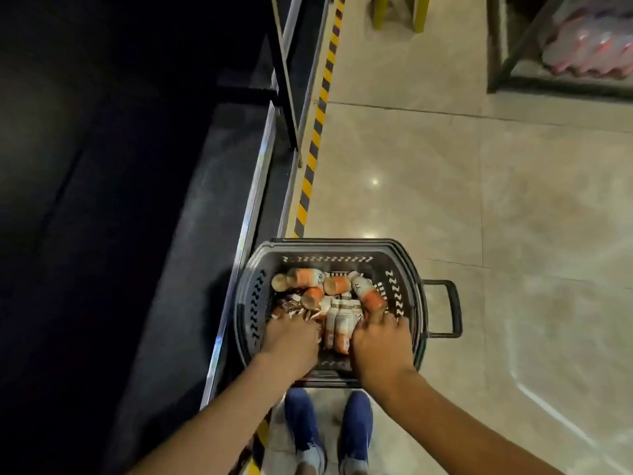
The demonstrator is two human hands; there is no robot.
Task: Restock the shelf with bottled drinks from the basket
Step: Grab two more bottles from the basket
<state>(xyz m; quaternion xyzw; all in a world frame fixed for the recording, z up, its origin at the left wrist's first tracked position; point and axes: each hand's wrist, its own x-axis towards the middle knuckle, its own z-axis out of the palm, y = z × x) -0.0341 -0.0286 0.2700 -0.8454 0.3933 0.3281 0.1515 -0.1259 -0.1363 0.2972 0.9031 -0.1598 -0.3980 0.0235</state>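
Observation:
A dark plastic basket [407, 269] stands on the floor in front of my feet, holding several small bottled drinks with orange and white labels [337, 286]. Both my hands reach down into it. My left hand [289, 341] has its fingers curled over brown-labelled bottles [289, 305] at the basket's left side. My right hand [380, 344] grips the lower end of an orange and white bottle [368, 294] that leans toward the basket's right wall. The dark shelf [171, 234] runs along the left, its interior too dim to make out.
The shelf's metal front rail [250, 214] lies just left of the basket. Yellow and black hazard tape [313, 145] runs along the tiled floor [479, 200]. A basket handle [445, 308] sticks out to the right. Another rack with wrapped bottles [589, 49] stands far right.

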